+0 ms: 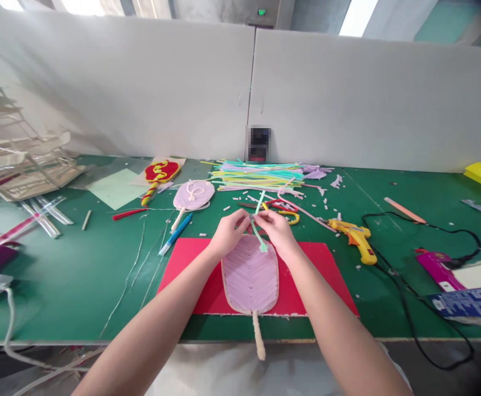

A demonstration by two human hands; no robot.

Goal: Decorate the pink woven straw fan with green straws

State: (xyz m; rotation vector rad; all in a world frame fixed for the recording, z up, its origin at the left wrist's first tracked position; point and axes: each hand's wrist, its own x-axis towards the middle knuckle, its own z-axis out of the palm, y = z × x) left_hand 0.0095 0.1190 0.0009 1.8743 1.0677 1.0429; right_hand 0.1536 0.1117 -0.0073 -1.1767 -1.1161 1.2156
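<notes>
My left hand (229, 233) and my right hand (280, 233) meet above the top of a lilac fan (250, 275). Both pinch a mint-green pipe cleaner (258, 237), whose upper end sticks up between the fingertips. Its lower end, bunched into a small knot or curl, hangs over the fan's face. The fan has a pale rim, and its cream wrapped handle (258, 336) points toward me past the table edge. Under the fan lies a red board (191, 275). Scissors (288, 212) with red and yellow on them lie just beyond my right hand, partly hidden.
Colored pipe cleaners (257, 176) lie heaped at the back. A smaller lilac fan (193, 193), a red-and-yellow fan (162, 170) and a blue pen (176, 235) lie left. At right are a yellow glue gun (356, 237) with a black cord and a purple power strip (436, 269).
</notes>
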